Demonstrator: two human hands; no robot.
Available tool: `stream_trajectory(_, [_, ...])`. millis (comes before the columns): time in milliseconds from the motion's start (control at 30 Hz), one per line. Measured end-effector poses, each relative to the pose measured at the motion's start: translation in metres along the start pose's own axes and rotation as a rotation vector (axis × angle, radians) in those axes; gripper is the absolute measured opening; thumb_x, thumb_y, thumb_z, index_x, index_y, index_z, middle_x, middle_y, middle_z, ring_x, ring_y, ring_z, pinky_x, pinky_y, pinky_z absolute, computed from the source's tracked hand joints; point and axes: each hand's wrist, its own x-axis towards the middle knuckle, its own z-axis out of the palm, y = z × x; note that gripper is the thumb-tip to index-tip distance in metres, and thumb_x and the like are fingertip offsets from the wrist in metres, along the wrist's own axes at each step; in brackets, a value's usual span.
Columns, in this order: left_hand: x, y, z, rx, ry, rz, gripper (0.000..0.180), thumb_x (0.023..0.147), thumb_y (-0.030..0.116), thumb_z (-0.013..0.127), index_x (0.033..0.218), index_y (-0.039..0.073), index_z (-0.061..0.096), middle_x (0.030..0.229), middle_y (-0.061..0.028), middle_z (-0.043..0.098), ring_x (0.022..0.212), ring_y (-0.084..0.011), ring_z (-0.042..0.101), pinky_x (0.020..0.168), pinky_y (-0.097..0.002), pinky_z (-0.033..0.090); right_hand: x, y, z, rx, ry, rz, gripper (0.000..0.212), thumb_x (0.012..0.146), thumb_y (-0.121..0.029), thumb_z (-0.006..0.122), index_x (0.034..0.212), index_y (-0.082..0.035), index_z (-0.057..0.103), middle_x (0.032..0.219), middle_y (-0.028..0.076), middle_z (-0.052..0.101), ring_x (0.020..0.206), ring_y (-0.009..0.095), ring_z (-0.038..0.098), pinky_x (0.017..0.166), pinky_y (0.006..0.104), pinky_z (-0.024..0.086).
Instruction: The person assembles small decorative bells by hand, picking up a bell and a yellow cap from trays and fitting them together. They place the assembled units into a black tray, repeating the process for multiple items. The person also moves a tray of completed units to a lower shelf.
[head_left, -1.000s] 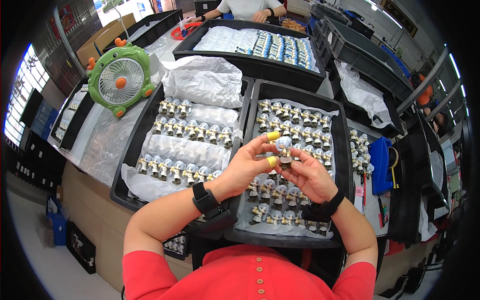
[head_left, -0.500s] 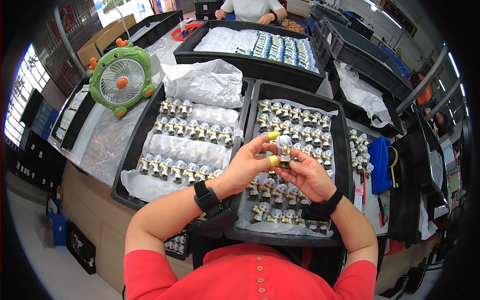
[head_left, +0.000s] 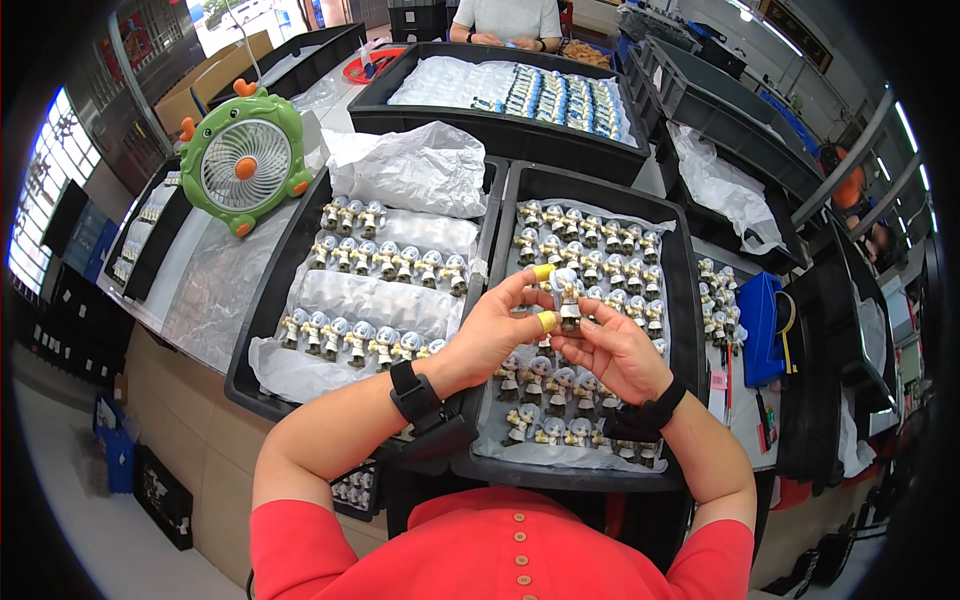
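A pale-haired chibi figurine [head_left: 568, 298] is held roughly upright above a black tray [head_left: 691, 310] of matching figurines [head_left: 562, 384], its base pinched between the thumb and fingers of the right hand [head_left: 628, 358]. The yellow-capped thumb and forefinger of the left hand [head_left: 488, 335] are apart beside it; contact is unclear. Its pose has shifted only slightly, suggesting handling continues in place. Further left stands a green fan [head_left: 246, 166].

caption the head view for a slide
Left fingers and right fingers hold a small figurine above a black tray of similar figurines.
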Motion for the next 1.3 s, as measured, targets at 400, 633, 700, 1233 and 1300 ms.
stream_trajectory(400, [-0.0007,0.0012,0.0010,-0.041,-0.018,-0.017,0.057,0.083,0.004,0.060,0.134,0.008,0.035,0.112,-0.0076,0.053,0.094,-0.0116,0.055,0.080,-0.0243,0.045,-0.0012,0.0036,-0.0011,-0.044,0.027,-0.036,0.035,0.093,-0.010,0.045,0.125,-0.002,0.034,0.111,0.017,0.055,0.101,0.024,0.059,0.087,0.0297,0.049])
stream_trajectory(633, [0.0014,-0.0018,-0.0029,-0.062,-0.028,-0.066,0.049,0.089,0.011,0.054,0.134,0.010,0.035,0.104,-0.0038,0.059,0.079,-0.0073,0.054,0.070,-0.0202,0.044,-0.0022,0.0017,0.0021,-0.088,0.017,-0.055,0.032,0.094,-0.012,0.046,0.123,-0.004,0.036,0.108,0.017,0.057,0.098,0.021,0.060,0.083,0.0273,0.050])
stream_trajectory(700, [0.0004,-0.0015,-0.0028,-0.064,-0.025,-0.058,0.049,0.090,0.012,0.054,0.134,0.011,0.034,0.103,-0.0033,0.060,0.078,-0.0069,0.053,0.069,-0.0205,0.044,-0.0022,0.0012,0.0030,-0.096,0.016,-0.056,0.031,0.094,-0.013,0.046,0.122,-0.003,0.038,0.108,0.016,0.058,0.097,0.020,0.060,0.083,0.0267,0.050])
stream_trajectory(1233, [0.0008,0.0002,-0.0025,-0.122,-0.038,-0.080,0.046,0.092,0.017,0.052,0.134,0.011,0.036,0.104,0.0006,0.055,0.078,-0.0047,0.053,0.071,-0.0194,0.045,-0.0039,0.0004,0.0051,-0.188,0.050,-0.074,0.030,0.093,-0.015,0.050,0.119,-0.003,0.043,0.104,0.013,0.060,0.092,0.017,0.061,0.079,0.0250,0.049])
stream_trajectory(1300, [-0.0009,0.0036,-0.0014,-0.134,-0.039,-0.106,0.045,0.092,0.018,0.052,0.134,0.012,0.036,0.105,0.0011,0.055,0.080,-0.0048,0.053,0.072,-0.0199,0.045,-0.0035,0.0015,0.0062,-0.245,0.070,-0.091,0.030,0.092,-0.015,0.052,0.118,-0.002,0.045,0.102,0.012,0.061,0.091,0.016,0.061,0.078,0.0249,0.049])
